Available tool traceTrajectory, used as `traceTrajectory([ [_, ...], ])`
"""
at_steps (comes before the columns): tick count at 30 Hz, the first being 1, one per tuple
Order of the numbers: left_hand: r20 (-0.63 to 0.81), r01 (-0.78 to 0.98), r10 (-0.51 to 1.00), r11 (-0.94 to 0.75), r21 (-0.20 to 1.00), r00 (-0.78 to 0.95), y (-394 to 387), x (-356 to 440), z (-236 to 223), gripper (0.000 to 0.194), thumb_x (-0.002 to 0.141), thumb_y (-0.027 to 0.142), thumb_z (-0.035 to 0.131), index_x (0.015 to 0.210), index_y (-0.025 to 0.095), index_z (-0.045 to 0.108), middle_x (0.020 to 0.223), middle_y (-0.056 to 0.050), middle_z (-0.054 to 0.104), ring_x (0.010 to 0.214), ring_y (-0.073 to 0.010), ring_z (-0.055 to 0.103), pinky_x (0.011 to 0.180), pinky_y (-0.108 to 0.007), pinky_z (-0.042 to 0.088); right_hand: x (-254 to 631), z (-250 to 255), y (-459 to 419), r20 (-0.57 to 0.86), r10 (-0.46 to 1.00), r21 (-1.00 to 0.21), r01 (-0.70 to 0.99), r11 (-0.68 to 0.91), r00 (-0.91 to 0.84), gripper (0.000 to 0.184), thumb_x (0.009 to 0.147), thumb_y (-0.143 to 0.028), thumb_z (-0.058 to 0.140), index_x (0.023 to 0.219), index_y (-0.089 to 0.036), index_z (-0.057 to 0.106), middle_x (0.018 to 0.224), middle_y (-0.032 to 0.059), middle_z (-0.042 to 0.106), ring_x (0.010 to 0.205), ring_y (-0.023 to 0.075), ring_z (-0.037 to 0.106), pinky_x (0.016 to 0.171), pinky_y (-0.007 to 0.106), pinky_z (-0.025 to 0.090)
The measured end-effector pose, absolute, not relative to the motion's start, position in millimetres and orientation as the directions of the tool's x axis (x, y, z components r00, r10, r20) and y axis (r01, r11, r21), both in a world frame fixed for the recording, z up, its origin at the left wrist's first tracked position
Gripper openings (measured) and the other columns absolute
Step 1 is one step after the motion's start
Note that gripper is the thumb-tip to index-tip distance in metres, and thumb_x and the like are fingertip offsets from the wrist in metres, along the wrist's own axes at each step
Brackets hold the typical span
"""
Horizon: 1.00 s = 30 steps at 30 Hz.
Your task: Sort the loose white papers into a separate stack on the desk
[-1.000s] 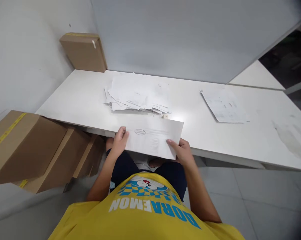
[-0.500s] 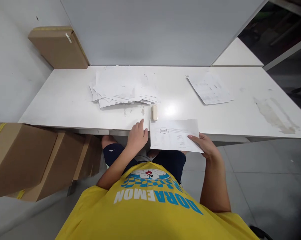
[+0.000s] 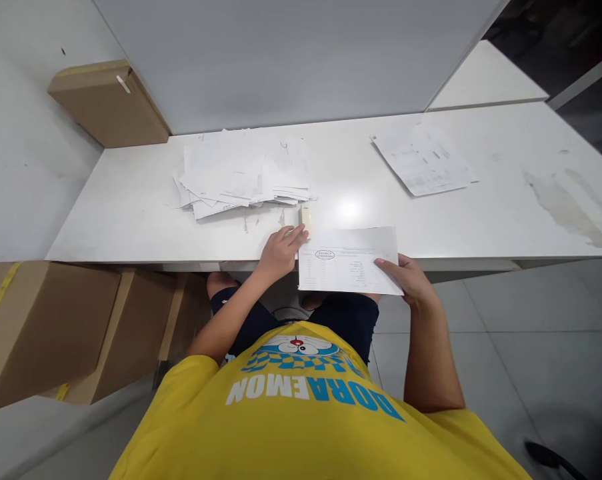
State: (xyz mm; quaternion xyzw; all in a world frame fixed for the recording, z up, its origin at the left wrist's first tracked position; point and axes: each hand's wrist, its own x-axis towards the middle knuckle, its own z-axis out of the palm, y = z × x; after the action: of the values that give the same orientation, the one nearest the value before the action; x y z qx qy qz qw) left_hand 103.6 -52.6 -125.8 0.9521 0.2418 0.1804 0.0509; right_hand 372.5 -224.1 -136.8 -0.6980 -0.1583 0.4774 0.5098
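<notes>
My right hand [image 3: 415, 279] grips the right edge of a printed paper sheet [image 3: 348, 267], thumb on top and fingers underneath. The sheet bears an oval mark and lines of print, and it overhangs the front edge of the white table [image 3: 221, 243]. Just left of the sheet, my left hand [image 3: 279, 253] has its fingers stretched out, their tips at the lower end of a small beige oblong object [image 3: 305, 217]. Its kind is unclear, and the fingers partly cover it. It stands on the table, close to the sheet's upper left corner.
A messy pile of papers [image 3: 231, 170] lies at the back left of the table. More printed sheets [image 3: 423, 160] lie at the back right. A cardboard box [image 3: 108, 107] stands in the left corner; larger cardboard boxes [image 3: 55, 327] stand below on the left.
My left hand has moved up and right, bringing its fingertips to the beige object. The right hand still holds the sheet in nearly the same place. The view has tilted slightly.
</notes>
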Motion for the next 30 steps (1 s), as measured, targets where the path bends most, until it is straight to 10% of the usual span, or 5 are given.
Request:
traceTrajectory([
  [12,0.242,0.479,0.525,-0.848,0.225,0.816,-50.8,98.8,-117.7,0.069,0.082,0.005,0.038,0.149,0.021,0.040,0.157,-0.007,0.038,0.137,-0.0262,0.043,0.105,-0.042,0.041,380.5,-132.0,-226.6,-0.360,0.678,-0.918,-0.111,-0.382,0.641,0.034,0.064,-0.039,0.079,0.090,-0.017,0.073,0.095,0.0082,0.076,0.083,0.0256,0.071,0.069,0.033,0.060],
  [20,0.268,0.479,0.580,-0.801,0.359,0.769,-48.8,98.6,-124.2,0.082,0.080,0.005,0.037,0.157,0.016,0.012,0.155,-0.015,0.039,0.136,-0.0276,0.045,0.104,-0.042,0.040,451.2,-132.4,-211.3,0.175,0.150,-0.978,0.190,-0.089,0.973,0.036,0.079,-0.033,0.053,0.110,-0.018,0.061,0.120,0.0149,0.067,0.115,0.0273,0.064,0.099,0.036,0.051],
  [23,0.259,0.495,0.607,-0.778,0.387,0.751,-48.9,100.0,-125.3,0.084,0.082,0.007,0.038,0.157,0.014,0.002,0.151,-0.017,0.044,0.132,-0.0288,0.049,0.102,-0.044,0.041,468.1,-131.4,-168.7,0.136,0.028,-0.989,0.137,-0.048,0.990,0.044,0.082,-0.020,0.041,0.124,-0.011,0.051,0.124,0.0185,0.063,0.116,0.0226,0.064,0.102,0.033,0.047],
  [27,0.264,0.495,0.612,-0.774,0.396,0.746,-50.7,99.8,-125.4,0.085,0.085,0.007,0.036,0.157,0.018,-0.007,0.153,-0.016,0.041,0.133,-0.0287,0.048,0.102,-0.044,0.041,481.5,-127.9,-113.5,0.027,0.072,-0.998,0.031,-0.060,0.997,0.050,0.086,-0.012,0.036,0.135,-0.007,0.040,0.127,0.0209,0.059,0.116,0.0191,0.062,0.099,0.030,0.048],
  [30,0.273,0.495,0.612,-0.775,0.393,0.742,-55.9,99.7,-127.2,0.087,0.083,0.006,0.036,0.156,0.018,-0.009,0.153,-0.017,0.041,0.135,-0.0288,0.047,0.103,-0.046,0.040,492.0,-128.9,-85.0,0.198,0.247,-0.957,0.242,-0.161,0.949,0.056,0.089,-0.010,0.026,0.145,-0.001,0.024,0.138,0.0295,0.045,0.130,0.0218,0.051,0.107,0.036,0.041],
])
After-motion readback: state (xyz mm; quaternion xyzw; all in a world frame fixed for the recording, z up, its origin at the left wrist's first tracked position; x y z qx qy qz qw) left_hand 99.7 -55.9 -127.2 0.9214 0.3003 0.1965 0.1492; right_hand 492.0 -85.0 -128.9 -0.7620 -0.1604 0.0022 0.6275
